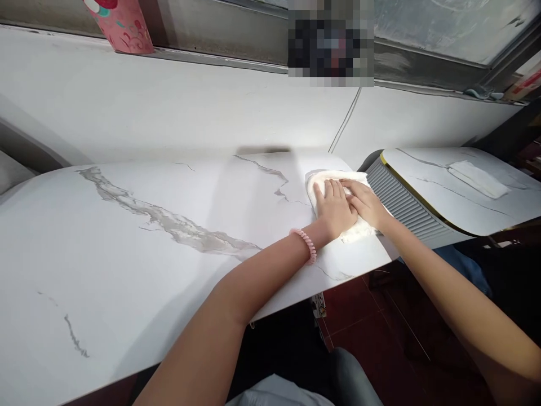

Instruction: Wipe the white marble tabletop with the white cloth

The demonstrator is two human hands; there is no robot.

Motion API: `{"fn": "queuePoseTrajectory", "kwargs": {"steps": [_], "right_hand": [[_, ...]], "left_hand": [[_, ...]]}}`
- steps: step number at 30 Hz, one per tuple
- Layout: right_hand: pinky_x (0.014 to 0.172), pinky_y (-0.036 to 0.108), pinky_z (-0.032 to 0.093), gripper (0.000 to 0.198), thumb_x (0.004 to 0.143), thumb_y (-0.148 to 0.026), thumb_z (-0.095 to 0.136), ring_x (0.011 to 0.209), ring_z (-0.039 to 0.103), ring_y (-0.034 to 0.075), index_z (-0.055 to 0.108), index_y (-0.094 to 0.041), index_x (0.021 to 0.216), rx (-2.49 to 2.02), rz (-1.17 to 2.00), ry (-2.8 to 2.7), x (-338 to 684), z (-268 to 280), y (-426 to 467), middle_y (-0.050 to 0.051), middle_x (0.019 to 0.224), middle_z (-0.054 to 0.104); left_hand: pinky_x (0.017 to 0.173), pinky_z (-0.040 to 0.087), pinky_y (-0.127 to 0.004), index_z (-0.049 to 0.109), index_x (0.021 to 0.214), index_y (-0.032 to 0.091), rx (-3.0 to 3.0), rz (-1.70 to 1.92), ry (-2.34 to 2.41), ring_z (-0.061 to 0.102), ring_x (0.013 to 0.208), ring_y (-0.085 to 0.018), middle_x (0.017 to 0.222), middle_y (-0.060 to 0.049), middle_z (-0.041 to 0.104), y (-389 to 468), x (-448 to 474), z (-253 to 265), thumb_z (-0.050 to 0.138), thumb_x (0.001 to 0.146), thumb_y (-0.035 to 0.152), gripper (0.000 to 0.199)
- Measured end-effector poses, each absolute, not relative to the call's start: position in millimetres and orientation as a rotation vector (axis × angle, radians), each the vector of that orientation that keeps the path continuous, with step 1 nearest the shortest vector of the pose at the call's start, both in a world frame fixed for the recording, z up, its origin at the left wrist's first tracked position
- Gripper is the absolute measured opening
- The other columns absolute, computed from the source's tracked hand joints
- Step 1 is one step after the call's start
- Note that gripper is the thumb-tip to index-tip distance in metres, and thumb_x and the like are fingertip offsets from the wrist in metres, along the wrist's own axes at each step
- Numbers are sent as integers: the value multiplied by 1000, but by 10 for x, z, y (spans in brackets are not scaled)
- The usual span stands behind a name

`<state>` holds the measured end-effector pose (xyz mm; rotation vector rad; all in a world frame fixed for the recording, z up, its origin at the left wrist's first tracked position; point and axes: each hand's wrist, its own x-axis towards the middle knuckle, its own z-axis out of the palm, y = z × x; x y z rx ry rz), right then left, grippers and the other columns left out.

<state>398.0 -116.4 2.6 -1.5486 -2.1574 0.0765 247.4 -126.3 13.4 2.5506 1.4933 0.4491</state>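
A white towel (358, 231) lies folded flat near the right end of the white marble-patterned tabletop (147, 270). My left hand (336, 211) rests on it palm down, fingers stretched out and pointing away from me. Beside it and slightly touching it, my right hand (368, 204) lies over the towel's right part with its fingers extended to the left. Neither hand is wrapped around the towel. A pink coiled band (305, 246) circles my left wrist. The towel's underside and both palms are hidden.
To the right stands a second marble-patterned table (456, 194) with a gold edge and ribbed side (401, 197); a folded white cloth (479, 179) lies on it. A white wall (169, 113) runs behind, with a thin cable (346, 119). A pink patterned object (129, 28) stands on the window ledge.
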Motion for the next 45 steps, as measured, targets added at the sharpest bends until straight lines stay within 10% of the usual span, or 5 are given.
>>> {"fn": "queuePoseTrajectory", "kwargs": {"steps": [21, 45], "right_hand": [[109, 51, 44, 42, 87, -28, 42, 120, 60, 30, 64, -18, 121, -1492, 81, -2127, 3763, -19, 571, 10, 129, 68], [119, 54, 35, 43, 96, -33, 45, 139, 49, 25, 59, -24, 135, -1466, 101, -2155, 3720, -33, -1284, 7, 146, 57]], "left_hand": [[126, 12, -54, 31, 154, 1, 2469, 508, 1592, 29, 150, -30, 161, -18, 36, 363, 2341, 66, 29, 99, 33, 64], [122, 10, -64, 28, 154, -5, 2608, 352, 1603, 28, 150, -40, 159, -25, 35, -1447, 2208, 176, 29, 98, 30, 66]]}}
